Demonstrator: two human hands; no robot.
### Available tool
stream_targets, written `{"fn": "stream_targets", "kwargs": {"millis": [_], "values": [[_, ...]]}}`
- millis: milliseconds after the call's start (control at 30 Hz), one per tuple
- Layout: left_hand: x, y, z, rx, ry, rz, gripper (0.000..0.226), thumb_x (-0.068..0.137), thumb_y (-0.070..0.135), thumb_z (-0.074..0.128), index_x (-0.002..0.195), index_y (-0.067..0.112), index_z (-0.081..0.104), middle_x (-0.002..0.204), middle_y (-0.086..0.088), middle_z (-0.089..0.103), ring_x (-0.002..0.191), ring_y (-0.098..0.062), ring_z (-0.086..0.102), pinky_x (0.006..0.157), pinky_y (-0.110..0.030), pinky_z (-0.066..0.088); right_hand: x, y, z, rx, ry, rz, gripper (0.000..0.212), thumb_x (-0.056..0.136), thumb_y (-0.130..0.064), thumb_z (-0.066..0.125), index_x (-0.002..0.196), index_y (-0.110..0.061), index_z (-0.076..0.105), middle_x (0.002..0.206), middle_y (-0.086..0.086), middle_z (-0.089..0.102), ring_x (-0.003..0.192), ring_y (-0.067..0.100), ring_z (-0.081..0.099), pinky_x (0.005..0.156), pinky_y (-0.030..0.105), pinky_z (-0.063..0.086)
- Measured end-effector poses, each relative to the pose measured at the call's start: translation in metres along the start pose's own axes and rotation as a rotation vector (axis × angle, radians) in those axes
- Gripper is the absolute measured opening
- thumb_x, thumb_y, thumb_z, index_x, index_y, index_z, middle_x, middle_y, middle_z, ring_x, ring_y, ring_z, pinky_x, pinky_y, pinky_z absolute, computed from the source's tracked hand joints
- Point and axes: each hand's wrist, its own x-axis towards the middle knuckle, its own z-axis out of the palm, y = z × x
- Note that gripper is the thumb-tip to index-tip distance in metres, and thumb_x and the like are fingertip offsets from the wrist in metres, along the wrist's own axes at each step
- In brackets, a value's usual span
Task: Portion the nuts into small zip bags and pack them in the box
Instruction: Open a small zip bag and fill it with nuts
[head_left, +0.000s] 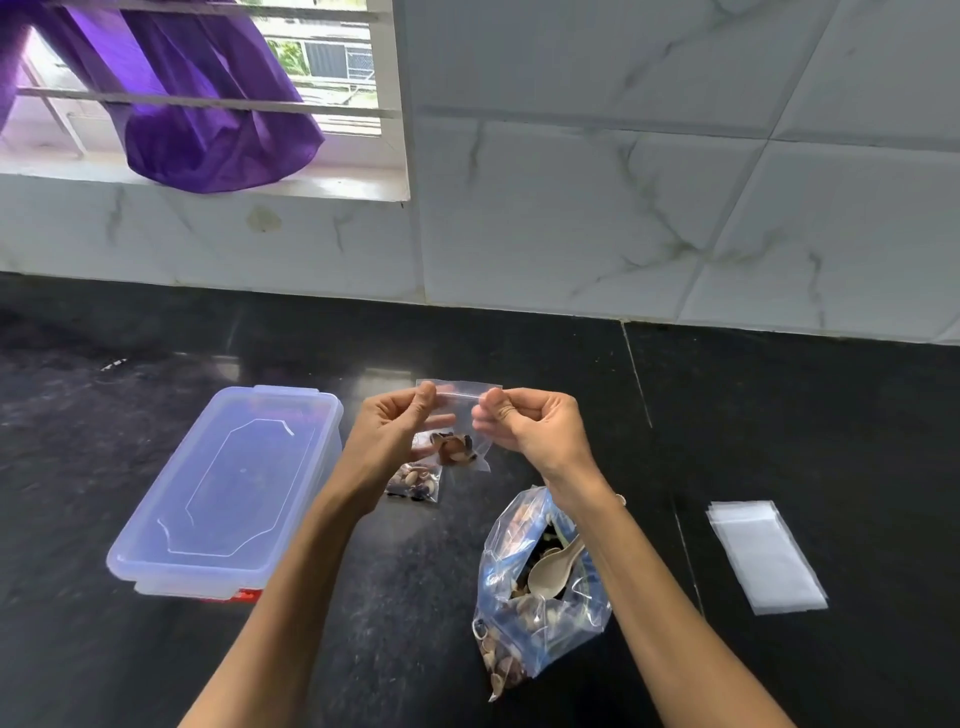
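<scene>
Left hand (395, 431) and right hand (524, 423) each pinch the zip of a small bag (457, 441) with nuts, mid-worktop; one filled bag (415, 480) lies beneath. Box (228, 488) lidded at left, nothing packed visibly; bulk bag (535, 592) mostly full, so early stage.

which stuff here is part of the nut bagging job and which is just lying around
Job: held zip bag, left hand, right hand, filled bag, nut bag, spoon, empty bags, box.
Lying about: purple cloth.

Purple cloth (208, 119) over window bars (218, 101)
</scene>
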Motion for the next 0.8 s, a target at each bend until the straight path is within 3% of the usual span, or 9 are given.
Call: {"fn": "stream_targets", "kwargs": {"millis": [100,200,300,433,600,733,800], "values": [[-0.008,-0.007,-0.006,0.053,-0.048,0.015,0.025,0.081,0.036,0.054,0.098,0.024,0.067,0.085,0.015,0.074,0.083,0.001,0.068,0.068,-0.011,0.051,0.0,0.003,0.006,0.083,0.004,0.04,0.022,0.088,-0.015,0.063,0.1,0.003,0.069,0.077,0.005,0.071,0.063,0.007,0.069,0.066,0.021,0.058],[-0.018,-0.016,-0.01,-0.048,0.004,-0.037,0.016,0.086,0.02,0.059,0.091,0.009,0.069,0.074,0.002,0.074,0.07,-0.01,0.07,0.061,-0.019,0.055,0.0,0.014,0.012,0.143,0.008,0.092,0.023,0.088,-0.014,0.063,0.102,0.004,0.067,0.082,0.008,0.071,0.067,0.008,0.069,0.069,0.022,0.058],[-0.024,-0.027,-0.014,-0.129,0.123,-0.081,0.013,0.09,0.011,0.058,0.088,0.002,0.067,0.066,-0.001,0.071,0.063,-0.012,0.069,0.057,-0.026,0.058,-0.005,0.033,0.016,0.018,-0.054,0.168,0.025,0.083,-0.015,0.069,0.102,0.001,0.068,0.089,0.009,0.07,0.075,0.009,0.068,0.073,0.022,0.058],[-0.029,-0.041,-0.021,-0.08,0.23,-0.101,0.008,0.088,0.013,0.062,0.086,0.008,0.068,0.069,0.0,0.072,0.061,-0.009,0.068,0.054,-0.024,0.056,-0.013,0.051,0.025,-0.046,-0.108,0.252,0.024,0.087,-0.008,0.065,0.102,0.012,0.064,0.072,0.009,0.066,0.055,0.007,0.065,0.059,0.019,0.057],[-0.027,-0.063,-0.028,-0.068,0.299,-0.164,0.013,0.085,0.009,0.066,0.097,0.014,0.064,0.096,-0.014,0.07,0.084,-0.022,0.069,0.068,-0.027,0.058,-0.01,0.061,0.043,-0.174,0.004,0.312,0.025,0.096,-0.019,0.055,0.109,0.002,0.06,0.082,0.004,0.06,0.067,0.01,0.058,0.054,0.02,0.054],[-0.023,-0.066,-0.021,-0.094,0.416,-0.148,0.015,0.091,-0.001,0.058,0.104,0.005,0.057,0.091,-0.015,0.067,0.076,-0.018,0.066,0.059,-0.019,0.056,-0.008,0.078,0.067,0.018,0.151,0.335,0.023,0.095,-0.012,0.055,0.116,-0.001,0.054,0.106,0.012,0.063,0.091,0.018,0.059,0.067,0.026,0.052],[-0.021,-0.07,-0.016,-0.044,0.488,-0.142,0.015,0.091,-0.001,0.057,0.103,0.008,0.057,0.093,-0.014,0.068,0.081,-0.021,0.068,0.069,-0.028,0.059,-0.008,0.091,0.08,0.128,0.31,0.32,0.023,0.095,-0.007,0.055,0.117,-0.002,0.053,0.111,0.016,0.063,0.093,0.019,0.06,0.078,0.03,0.053]]}}
